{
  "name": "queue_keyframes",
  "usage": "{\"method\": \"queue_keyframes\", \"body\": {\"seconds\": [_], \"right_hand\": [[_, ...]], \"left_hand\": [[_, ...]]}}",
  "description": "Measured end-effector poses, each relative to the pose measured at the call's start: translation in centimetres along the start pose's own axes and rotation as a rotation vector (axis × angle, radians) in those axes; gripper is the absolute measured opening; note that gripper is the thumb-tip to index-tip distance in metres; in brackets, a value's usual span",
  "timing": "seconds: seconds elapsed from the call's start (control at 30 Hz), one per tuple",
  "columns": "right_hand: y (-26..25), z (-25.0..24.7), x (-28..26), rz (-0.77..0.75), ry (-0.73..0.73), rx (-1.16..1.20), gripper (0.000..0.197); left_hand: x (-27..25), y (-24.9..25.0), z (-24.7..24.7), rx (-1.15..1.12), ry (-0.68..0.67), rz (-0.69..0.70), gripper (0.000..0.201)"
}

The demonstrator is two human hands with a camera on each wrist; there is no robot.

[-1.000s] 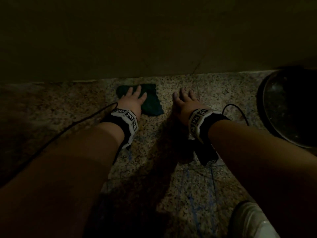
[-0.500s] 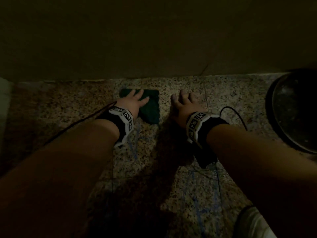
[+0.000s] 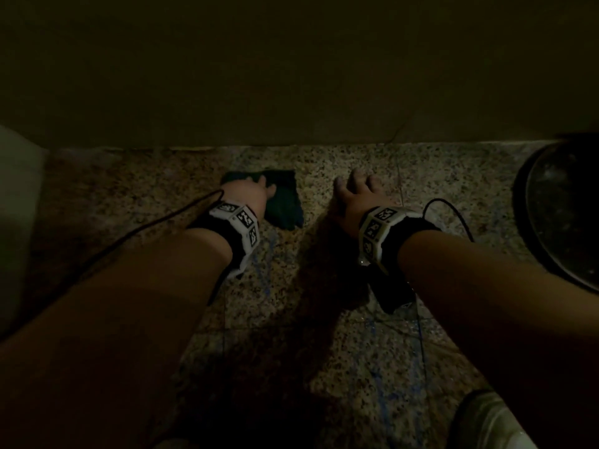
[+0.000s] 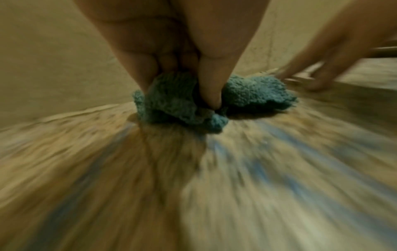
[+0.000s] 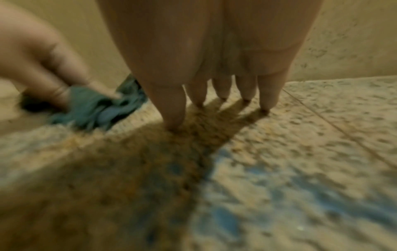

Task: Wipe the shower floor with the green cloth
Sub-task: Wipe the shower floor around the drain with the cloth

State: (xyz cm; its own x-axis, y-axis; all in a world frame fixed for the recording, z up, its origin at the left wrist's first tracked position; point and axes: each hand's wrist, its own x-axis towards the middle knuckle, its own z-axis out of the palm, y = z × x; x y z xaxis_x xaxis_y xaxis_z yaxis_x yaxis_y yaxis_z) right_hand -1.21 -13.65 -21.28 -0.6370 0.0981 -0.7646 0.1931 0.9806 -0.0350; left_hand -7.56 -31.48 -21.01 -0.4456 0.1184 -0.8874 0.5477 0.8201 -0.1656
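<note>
Left hand [image 3: 249,194] lies on the green cloth [image 3: 285,205], fingers bent down into it and bunching the fabric; the left wrist view shows the thumb and fingers [image 4: 209,88] pinching a fold, so it grips the cloth. Cloth sits on the speckled shower floor [image 3: 324,351], at about 12 o'clock from the head camera, close to the base of the wall [image 3: 291,76]. It pokes out from under the hand toward 3 o'clock. Right hand [image 3: 359,199] holds nothing: fingers straight and slightly spread, fingertips [image 5: 175,122] touching the floor, just beside the cloth at its 3 o'clock, not on it. Both wrists wear black bands with white marker tags; thin black cables run off them. A dark round basin [image 3: 564,215] sits at the frame's 3 o'clock edge. A pale object [image 3: 16,222] shows at the 9 o'clock edge. Faint blue streaks mark the floor. Wrist views are blurred.
</note>
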Motion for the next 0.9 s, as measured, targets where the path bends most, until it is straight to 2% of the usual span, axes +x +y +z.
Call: {"method": "queue_keyframes", "body": {"seconds": [0.13, 0.37, 0.6, 0.77, 0.9], "right_hand": [[-1.0, 0.0, -0.2, 0.02, 0.016, 0.01, 0.072], [-0.7, 0.9, 0.4, 0.009, 0.035, 0.021, 0.072], [0.0, 1.3, 1.1, -0.005, 0.016, 0.039, 0.075], [-0.7, 0.7, 0.6, 0.018, 0.01, 0.007, 0.077], [-2.3, -0.9, -0.3, 0.035, 0.043, -0.083, 0.071]], "left_hand": [[-1.0, 0.1, 1.4, -0.012, -0.083, -0.017, 0.093], [0.4, -1.4, -0.6, -0.005, -0.078, -0.029, 0.097], [1.0, -3.0, -3.5, 0.059, -0.021, -0.097, 0.082], [-0.5, -2.7, -1.7, -0.032, 0.022, -0.06, 0.075], [-1.5, -2.7, 1.5, -0.073, -0.067, -0.066, 0.084]]}}
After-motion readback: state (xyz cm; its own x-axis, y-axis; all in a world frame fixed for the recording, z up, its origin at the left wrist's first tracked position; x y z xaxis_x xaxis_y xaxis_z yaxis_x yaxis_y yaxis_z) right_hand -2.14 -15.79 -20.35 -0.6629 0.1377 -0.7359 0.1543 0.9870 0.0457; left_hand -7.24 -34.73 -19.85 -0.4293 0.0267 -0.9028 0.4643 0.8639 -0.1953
